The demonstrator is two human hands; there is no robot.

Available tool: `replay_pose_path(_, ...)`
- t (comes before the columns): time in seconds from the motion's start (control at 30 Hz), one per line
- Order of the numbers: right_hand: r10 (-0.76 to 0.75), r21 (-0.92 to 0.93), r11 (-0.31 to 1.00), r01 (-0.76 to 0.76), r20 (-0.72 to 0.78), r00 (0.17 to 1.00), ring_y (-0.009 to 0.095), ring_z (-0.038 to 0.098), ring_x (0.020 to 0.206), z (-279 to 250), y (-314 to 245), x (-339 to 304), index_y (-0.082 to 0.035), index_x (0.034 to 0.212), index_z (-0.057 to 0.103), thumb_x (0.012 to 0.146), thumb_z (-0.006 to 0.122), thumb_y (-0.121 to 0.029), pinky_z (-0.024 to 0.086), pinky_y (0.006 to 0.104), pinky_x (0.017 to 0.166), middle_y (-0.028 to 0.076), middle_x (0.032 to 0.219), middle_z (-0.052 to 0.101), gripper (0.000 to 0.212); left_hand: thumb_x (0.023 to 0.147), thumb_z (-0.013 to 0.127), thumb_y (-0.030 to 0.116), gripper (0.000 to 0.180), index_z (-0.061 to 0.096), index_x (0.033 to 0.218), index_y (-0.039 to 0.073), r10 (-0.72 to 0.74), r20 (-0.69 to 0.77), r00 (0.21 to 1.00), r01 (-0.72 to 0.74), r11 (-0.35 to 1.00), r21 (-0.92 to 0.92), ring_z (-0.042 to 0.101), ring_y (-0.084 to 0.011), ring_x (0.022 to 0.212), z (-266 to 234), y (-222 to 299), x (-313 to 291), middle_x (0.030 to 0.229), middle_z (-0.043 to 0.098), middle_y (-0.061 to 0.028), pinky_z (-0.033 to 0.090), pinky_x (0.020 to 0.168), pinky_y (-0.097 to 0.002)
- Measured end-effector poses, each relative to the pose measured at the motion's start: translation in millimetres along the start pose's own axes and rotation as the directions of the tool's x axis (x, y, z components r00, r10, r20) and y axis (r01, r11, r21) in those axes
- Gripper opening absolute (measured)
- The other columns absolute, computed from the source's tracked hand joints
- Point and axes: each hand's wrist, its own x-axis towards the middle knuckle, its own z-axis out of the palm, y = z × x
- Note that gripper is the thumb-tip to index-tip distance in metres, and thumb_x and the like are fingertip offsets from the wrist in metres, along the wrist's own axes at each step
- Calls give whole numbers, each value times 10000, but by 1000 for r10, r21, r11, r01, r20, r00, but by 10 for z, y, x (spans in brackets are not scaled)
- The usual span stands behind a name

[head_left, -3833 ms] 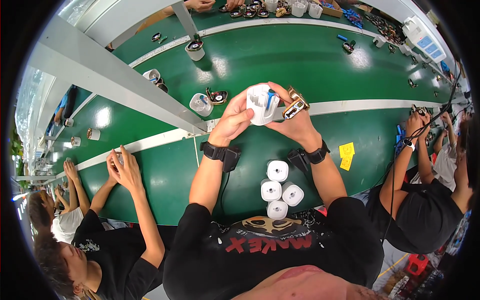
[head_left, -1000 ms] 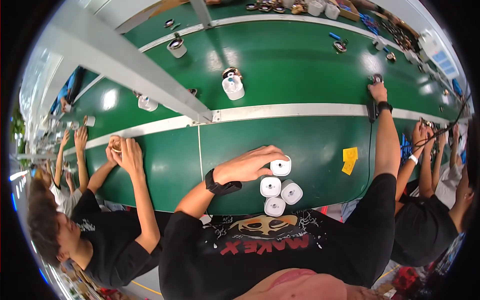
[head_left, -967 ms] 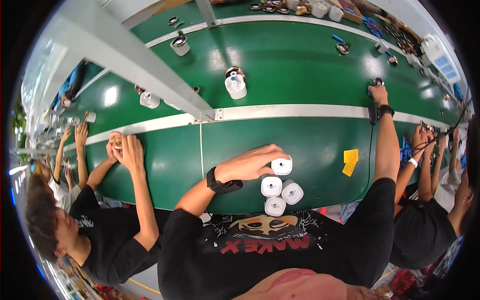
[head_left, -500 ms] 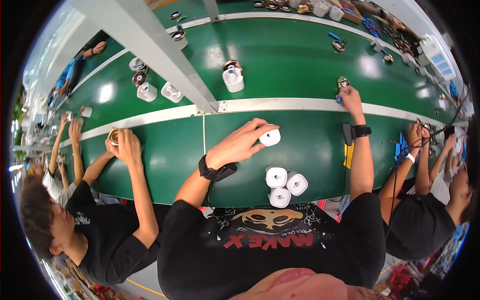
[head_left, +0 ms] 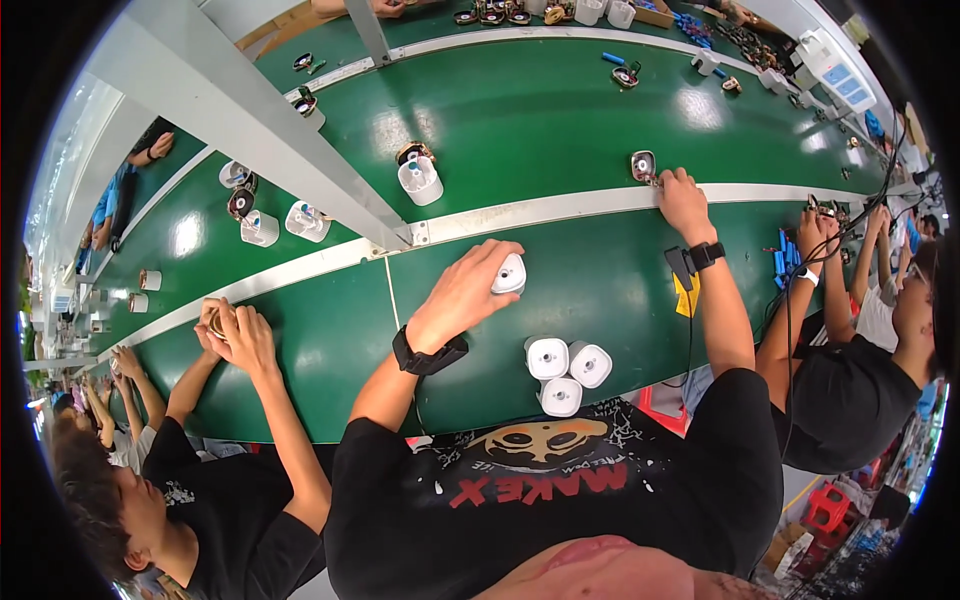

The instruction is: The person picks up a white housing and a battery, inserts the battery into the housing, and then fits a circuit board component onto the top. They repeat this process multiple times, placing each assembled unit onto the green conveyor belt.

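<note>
Left hand (head_left: 466,290) grips white case (head_left: 510,274); right hand (head_left: 685,206) holds speaker part (head_left: 643,167)
Three cases (head_left: 549,358) stand nearby; a post (head_left: 270,135) obstructs the view.

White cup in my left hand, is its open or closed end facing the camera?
Closed end: the white cup shows a covered face with a small dark hole.

The left grip (head_left: 465,286) hides part of a white housing (head_left: 510,273) (underside unseen too).
</note>
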Motion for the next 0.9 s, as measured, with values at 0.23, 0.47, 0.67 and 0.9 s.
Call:
replay_pose_path(0.23, 27, -51, 999, -17, 202, 979, 369, 642, 827, -6, 202, 114, -40, 894, 594, 801, 531, -106, 520, 487, 693, 176, 882, 634, 130, 667, 745, 56, 502, 490, 1098, 70, -23, 0, 1000, 23, 997, -78, 559, -353, 1004, -85, -50, 35, 1072, 568, -111, 465, 835, -400)
replay_pose_path(0.47, 111, 350, 873, -340, 536, 837, 266, 625, 738, -104, 315, 30, -50, 932, 620, 849, 517, -151, 495, 417, 624, 101, 815, 642, 167, 624, 773, 64, 532, 469, 1060, 51, -130, -33, 991, 125, 985, -122, 569, -340, 966, -154, -100, 51, 1034, 571, -132, 465, 837, -382)
replay_pose_path(0.67, -460, 179, -726, -664, 591, 663, 135, 483, 718, -260, -57, -249, -23, 1083, 563, 902, 454, -149, 407, 286, 608, 31, 911, 579, 245, 614, 793, 82, 563, 448, 1056, 46, -198, -65, 978, 179, 959, -220, 579, -292, 956, -111, -204, 50, 1017, 573, -137, 464, 821, -377)
replay_pose_path(0.9, -288, 267, -822, -502, 566, 772, 131, 457, 742, -441, -864, -97, 20, 1174, 520, 936, 402, -105, 356, 236, 633, 81, 984, 572, 294, 615, 792, 84, 595, 398, 1060, 50, -263, -154, 952, 221, 943, -248, 569, -289, 945, -67, -320, 155, 1000, 559, -150, 458, 814, -373)
